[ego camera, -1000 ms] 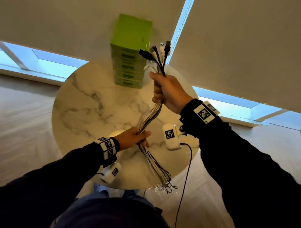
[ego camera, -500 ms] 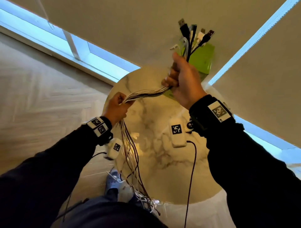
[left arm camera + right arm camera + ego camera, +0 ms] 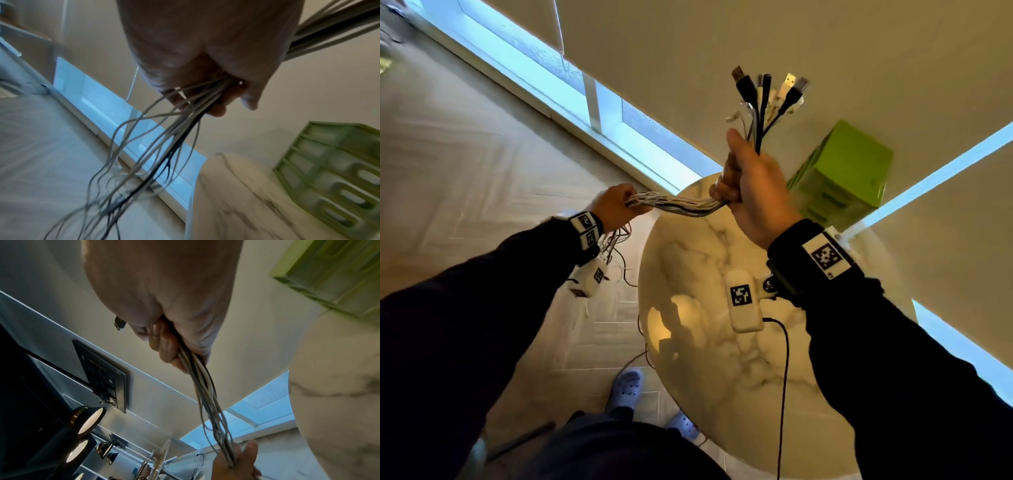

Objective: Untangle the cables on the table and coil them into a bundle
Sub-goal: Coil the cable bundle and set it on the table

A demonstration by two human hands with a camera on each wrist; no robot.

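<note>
Hands [image 3: 755,192] [image 3: 613,205] fisted round cables [image 3: 681,205], right raised.

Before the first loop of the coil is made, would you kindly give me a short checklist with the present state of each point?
1. Right hand grips the cables just below the plugs: ok.
2. Left hand grips the same cables further along: ok.
3. Span between the hands runs together, no knot visible: ok.
4. Loose tails below the left hand lie parallel: not ok, they splay.
5. Far ends free of snags: cannot tell.
6. Table has bare room for the coil: ok.
</note>
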